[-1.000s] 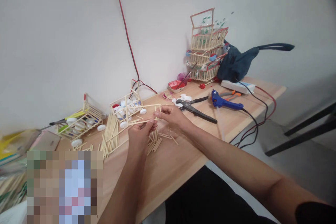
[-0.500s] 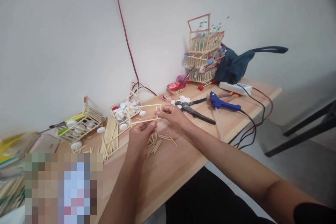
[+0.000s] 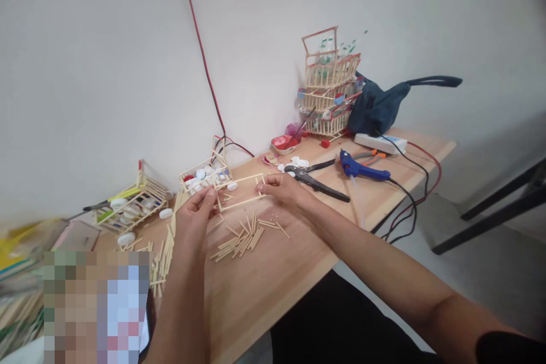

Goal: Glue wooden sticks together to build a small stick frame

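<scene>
Between my two hands a small rectangular frame of thin wooden sticks (image 3: 241,204) is held up above the table. My left hand (image 3: 197,208) pinches its left end, thumb and fingers closed near the crosspiece. At the right end my right hand (image 3: 279,187) has its fingers closed on the other short crosspiece. Below the frame lies a loose pile of short cut sticks (image 3: 243,239). Just behind it stands a small stick-built cart (image 3: 205,173) filled with bottle caps. Longer sticks (image 3: 164,256) lie partly hidden behind my left forearm.
A second stick cart (image 3: 134,207) stands to the left. Toward the right lie black-handled cutters (image 3: 318,181), a blue glue gun (image 3: 362,168) and a white power strip (image 3: 380,143). Behind them are a red paint dish (image 3: 284,145), stacked stick baskets (image 3: 330,91) and a dark bag (image 3: 377,105).
My left hand has moved left and up along the frame to its left end. My right hand keeps its hold on the right end. More of the short stick pile shows now.
</scene>
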Available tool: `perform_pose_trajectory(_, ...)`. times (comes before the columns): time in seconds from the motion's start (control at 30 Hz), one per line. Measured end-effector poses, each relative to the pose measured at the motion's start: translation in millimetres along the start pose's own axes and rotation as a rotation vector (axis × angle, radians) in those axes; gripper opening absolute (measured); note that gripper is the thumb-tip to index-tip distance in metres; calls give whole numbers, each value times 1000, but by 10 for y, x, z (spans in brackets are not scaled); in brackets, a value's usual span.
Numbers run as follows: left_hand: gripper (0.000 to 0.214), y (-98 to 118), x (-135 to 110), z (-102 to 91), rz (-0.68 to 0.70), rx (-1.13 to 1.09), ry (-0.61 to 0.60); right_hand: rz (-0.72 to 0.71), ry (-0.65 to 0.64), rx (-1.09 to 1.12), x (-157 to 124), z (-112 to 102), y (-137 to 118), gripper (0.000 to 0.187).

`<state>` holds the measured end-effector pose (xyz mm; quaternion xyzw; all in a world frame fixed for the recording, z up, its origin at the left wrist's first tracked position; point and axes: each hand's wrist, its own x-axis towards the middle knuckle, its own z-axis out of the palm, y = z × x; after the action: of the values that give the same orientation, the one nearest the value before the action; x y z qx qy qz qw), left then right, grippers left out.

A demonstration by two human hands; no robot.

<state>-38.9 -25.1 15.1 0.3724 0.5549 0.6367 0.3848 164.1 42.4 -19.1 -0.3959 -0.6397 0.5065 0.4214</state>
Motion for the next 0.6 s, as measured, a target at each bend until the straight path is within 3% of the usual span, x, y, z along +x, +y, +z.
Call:
perform_pose_trajectory(0.2, 38, -95, 21, -25, 66, 121, 33, -2, -49, 9, -38, 23, -31, 41)
perform_pose_trajectory(0.47, 40, -30, -3, 10, -107, -36, -53, -14, -86, -11, -26, 16, -30, 40)
perform_pose_trajectory(0.6, 32, -24, 18, -6, -186, -110, -22, -76, 16, -3, 21, -40, -78, 31)
